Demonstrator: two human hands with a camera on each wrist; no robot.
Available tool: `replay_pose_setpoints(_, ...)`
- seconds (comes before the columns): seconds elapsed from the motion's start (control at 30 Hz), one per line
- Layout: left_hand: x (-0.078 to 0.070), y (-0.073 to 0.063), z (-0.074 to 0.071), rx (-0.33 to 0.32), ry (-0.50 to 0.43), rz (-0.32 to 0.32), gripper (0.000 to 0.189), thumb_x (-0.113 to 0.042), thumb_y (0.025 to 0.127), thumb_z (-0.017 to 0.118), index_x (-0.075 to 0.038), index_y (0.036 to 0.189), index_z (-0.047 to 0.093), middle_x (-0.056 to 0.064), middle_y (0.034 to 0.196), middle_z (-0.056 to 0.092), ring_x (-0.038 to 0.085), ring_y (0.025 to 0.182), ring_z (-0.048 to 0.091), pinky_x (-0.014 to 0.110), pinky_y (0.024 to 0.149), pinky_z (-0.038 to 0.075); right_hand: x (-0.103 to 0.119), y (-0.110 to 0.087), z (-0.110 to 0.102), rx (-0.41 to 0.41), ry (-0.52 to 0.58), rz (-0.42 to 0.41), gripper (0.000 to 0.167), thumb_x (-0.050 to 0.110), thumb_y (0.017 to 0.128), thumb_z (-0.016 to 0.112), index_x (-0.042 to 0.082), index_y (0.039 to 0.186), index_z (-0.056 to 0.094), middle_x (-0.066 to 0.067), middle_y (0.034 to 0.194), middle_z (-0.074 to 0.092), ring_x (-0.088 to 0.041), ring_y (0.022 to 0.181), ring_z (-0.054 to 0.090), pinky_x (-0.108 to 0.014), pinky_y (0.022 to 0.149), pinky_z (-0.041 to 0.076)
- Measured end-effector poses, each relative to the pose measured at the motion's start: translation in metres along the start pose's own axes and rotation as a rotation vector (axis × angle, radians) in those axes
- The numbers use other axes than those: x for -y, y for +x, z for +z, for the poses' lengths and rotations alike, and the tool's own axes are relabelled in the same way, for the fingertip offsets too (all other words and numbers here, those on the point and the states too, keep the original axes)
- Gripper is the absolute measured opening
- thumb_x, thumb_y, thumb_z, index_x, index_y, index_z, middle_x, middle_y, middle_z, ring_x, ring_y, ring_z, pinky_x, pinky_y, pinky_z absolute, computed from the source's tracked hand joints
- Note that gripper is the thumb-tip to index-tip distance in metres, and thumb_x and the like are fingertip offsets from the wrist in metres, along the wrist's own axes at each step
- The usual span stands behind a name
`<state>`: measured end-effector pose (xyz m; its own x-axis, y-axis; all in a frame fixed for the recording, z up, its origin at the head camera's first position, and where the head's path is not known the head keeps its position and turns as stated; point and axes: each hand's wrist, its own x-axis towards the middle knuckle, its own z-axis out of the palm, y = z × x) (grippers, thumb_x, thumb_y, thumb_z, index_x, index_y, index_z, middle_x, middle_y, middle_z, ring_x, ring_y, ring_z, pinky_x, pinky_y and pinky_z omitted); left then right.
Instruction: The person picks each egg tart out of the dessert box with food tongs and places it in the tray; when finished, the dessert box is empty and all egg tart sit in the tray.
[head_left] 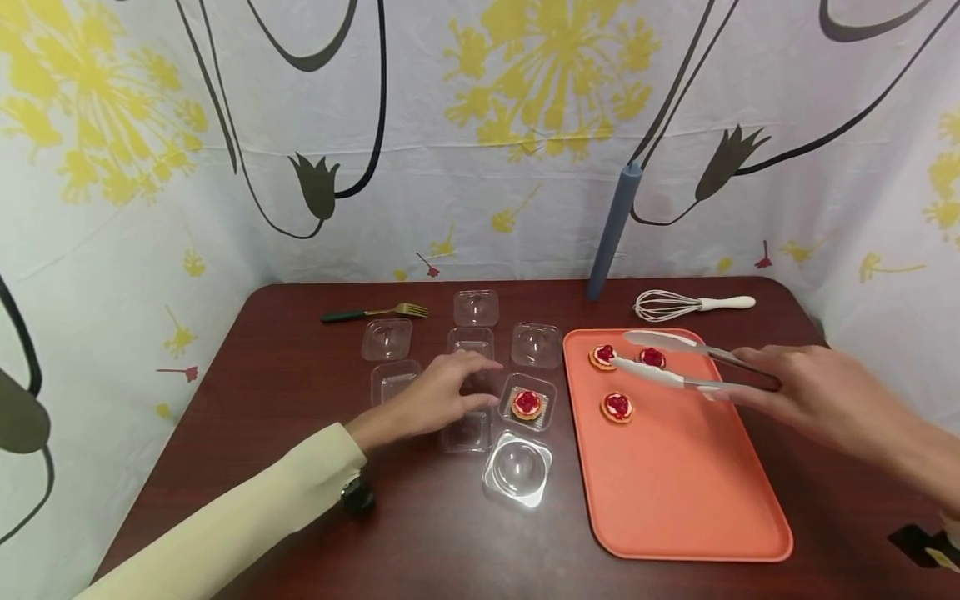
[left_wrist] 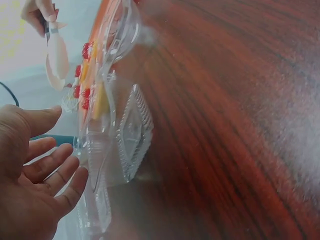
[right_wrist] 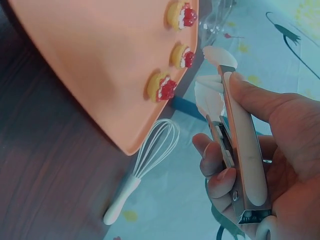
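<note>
My right hand (head_left: pixel 810 383) grips a pair of tongs (head_left: pixel 651 372) with white tips, held spread apart over the far part of the orange tray (head_left: pixel 682 492). Below the tips lie small tarts topped with red fruit; the nearest tart (head_left: pixel 617 407) sits a little apart from the other two. My left hand (head_left: pixel 438 390) hovers above the clear plastic containers, its fingers loosely bent with nothing between them. Just right of its fingertips, another tart (head_left: pixel 527 405) sits in a clear container (head_left: pixel 552 392). In the left wrist view, the left palm (left_wrist: pixel 30 195) faces the containers.
Several clear containers and domed lids stand left of the tray, one lid (head_left: pixel 517 469) nearest the front. A green-handled fork (head_left: pixel 375 313) and a white whisk (head_left: pixel 693 305) lie near the back edge. A blue stick (head_left: pixel 615 232) leans against the patterned cloth.
</note>
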<state>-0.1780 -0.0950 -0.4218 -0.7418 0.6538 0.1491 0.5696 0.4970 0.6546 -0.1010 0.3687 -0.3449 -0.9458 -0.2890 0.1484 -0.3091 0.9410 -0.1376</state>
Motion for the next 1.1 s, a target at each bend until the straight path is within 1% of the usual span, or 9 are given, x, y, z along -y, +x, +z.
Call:
replay_pose_setpoints(0.17, -0.001, 0.0, 0.006, 0.032, -0.038, -0.022, 0.056, -0.015, 0.095, 0.088, 0.003, 0.144, 0.067, 0.015, 0.132, 0.073, 0.028, 0.111, 0.073, 0.039, 0.099, 0.062, 0.01, 0.003, -0.002, 0.034, -0.005, -0.005, 0.066, 0.055, 0.09, 0.089, 0.003, 0.13, 0.08, -0.017, 0.119, 0.081, -0.04, 0.105, 0.077, -0.069, 0.087, 0.057)
replay_pose_setpoints(0.3, -0.002, 0.001, 0.009, 0.045, -0.044, -0.025, 0.059, -0.015, 0.095, 0.089, 0.005, 0.145, 0.065, 0.016, 0.132, 0.073, 0.028, 0.113, 0.072, 0.038, 0.1, 0.061, 0.018, 0.005, -0.002, 0.044, -0.003, -0.019, 0.06, 0.058, 0.092, 0.087, 0.011, 0.129, 0.082, -0.007, 0.115, 0.082, -0.03, 0.098, 0.077, -0.065, 0.085, 0.058)
replay_pose_setpoints(0.53, -0.003, 0.004, 0.015, 0.079, 0.005, -0.019, 0.063, -0.018, 0.094, 0.089, 0.005, 0.147, 0.064, 0.016, 0.132, 0.072, 0.027, 0.116, 0.07, 0.04, 0.104, 0.059, 0.027, 0.01, 0.001, -0.002, -0.016, -0.122, 0.046, 0.047, 0.089, 0.092, 0.016, 0.122, 0.083, 0.018, 0.086, 0.07, -0.008, 0.078, 0.063, -0.047, 0.071, 0.056)
replay_pose_setpoints(0.73, -0.002, 0.005, 0.018, 0.113, 0.019, -0.067, 0.067, -0.021, 0.096, 0.088, 0.002, 0.152, 0.061, 0.016, 0.138, 0.069, 0.029, 0.123, 0.067, 0.045, 0.109, 0.056, 0.038, 0.015, 0.001, 0.042, 0.014, -0.147, 0.051, 0.045, 0.091, 0.091, 0.01, 0.126, 0.082, 0.0, 0.108, 0.082, -0.018, 0.09, 0.076, -0.054, 0.079, 0.061)
replay_pose_setpoints(0.77, 0.008, 0.006, 0.024, 0.108, 0.032, -0.052, 0.069, -0.026, 0.096, 0.088, 0.001, 0.153, 0.06, 0.015, 0.14, 0.069, 0.029, 0.125, 0.066, 0.045, 0.109, 0.056, 0.04, 0.016, 0.001, 0.057, 0.023, -0.146, 0.052, 0.046, 0.091, 0.09, 0.009, 0.127, 0.082, -0.002, 0.113, 0.082, -0.02, 0.094, 0.077, -0.056, 0.081, 0.061)
replay_pose_setpoints(0.83, 0.009, 0.006, 0.025, 0.113, 0.032, -0.052, 0.07, -0.027, 0.096, 0.088, 0.001, 0.154, 0.06, 0.016, 0.141, 0.068, 0.03, 0.126, 0.065, 0.047, 0.11, 0.055, 0.044, 0.017, 0.001, 0.074, 0.035, -0.152, 0.052, 0.045, 0.092, 0.09, 0.01, 0.128, 0.081, -0.001, 0.115, 0.082, -0.02, 0.095, 0.078, -0.057, 0.082, 0.062)
replay_pose_setpoints(0.87, 0.018, 0.007, 0.03, 0.11, 0.043, -0.034, 0.072, -0.031, 0.096, 0.088, 0.0, 0.155, 0.059, 0.016, 0.142, 0.068, 0.03, 0.128, 0.065, 0.047, 0.112, 0.054, 0.046, 0.018, 0.001, 0.081, 0.04, -0.155, 0.051, 0.046, 0.092, 0.089, 0.01, 0.129, 0.081, 0.0, 0.114, 0.082, -0.02, 0.096, 0.079, -0.057, 0.082, 0.062)
replay_pose_setpoints(0.97, 0.018, 0.008, 0.029, 0.122, 0.037, -0.035, 0.076, -0.033, 0.096, 0.088, 0.0, 0.157, 0.057, 0.017, 0.145, 0.067, 0.031, 0.131, 0.063, 0.05, 0.114, 0.052, 0.052, 0.02, 0.002, 0.08, 0.041, -0.175, 0.047, 0.044, 0.092, 0.09, 0.012, 0.125, 0.082, 0.005, 0.108, 0.081, -0.015, 0.09, 0.077, -0.052, 0.076, 0.063)
replay_pose_setpoints(1.1, -0.002, 0.008, 0.019, 0.169, 0.016, -0.095, 0.079, -0.027, 0.095, 0.089, 0.002, 0.16, 0.053, 0.019, 0.147, 0.065, 0.033, 0.133, 0.06, 0.052, 0.114, 0.051, 0.059, 0.024, 0.005, 0.062, 0.032, -0.201, 0.04, 0.045, 0.089, 0.093, 0.018, 0.116, 0.083, 0.017, 0.097, 0.075, -0.001, 0.076, 0.066, -0.038, 0.066, 0.057)
